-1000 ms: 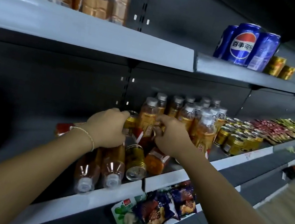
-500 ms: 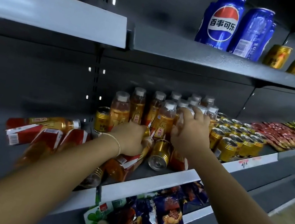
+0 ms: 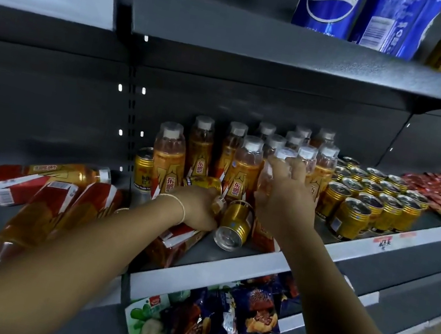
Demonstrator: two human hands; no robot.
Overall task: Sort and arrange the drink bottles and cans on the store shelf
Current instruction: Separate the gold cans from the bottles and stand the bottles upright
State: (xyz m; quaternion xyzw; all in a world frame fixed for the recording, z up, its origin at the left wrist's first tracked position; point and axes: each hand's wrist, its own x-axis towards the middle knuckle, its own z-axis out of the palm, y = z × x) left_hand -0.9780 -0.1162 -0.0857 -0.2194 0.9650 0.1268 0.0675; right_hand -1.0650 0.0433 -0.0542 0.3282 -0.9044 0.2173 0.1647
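The clear plastic orange-drink bottle with white cap (image 3: 270,169) is gripped round its shoulder by the right hand (image 3: 284,201), upright at the front of the grey metal shelf (image 3: 225,267). Being full, smooth and slightly yielding, it is judged moderately heavy; the labelled waist is favoured. The left hand (image 3: 200,209) is placed beside a toppled gold aluminium can (image 3: 234,225); its hold cannot be determined.

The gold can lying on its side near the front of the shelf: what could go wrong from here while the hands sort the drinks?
The lying can sits near the shelf edge, between both hands; a nudge from either could push it off.
The right hand holds a bottle close against the standing bottles; a knock may topple several.
The left hand grips a tipped bottle beside that can; lifting it might shift the can.
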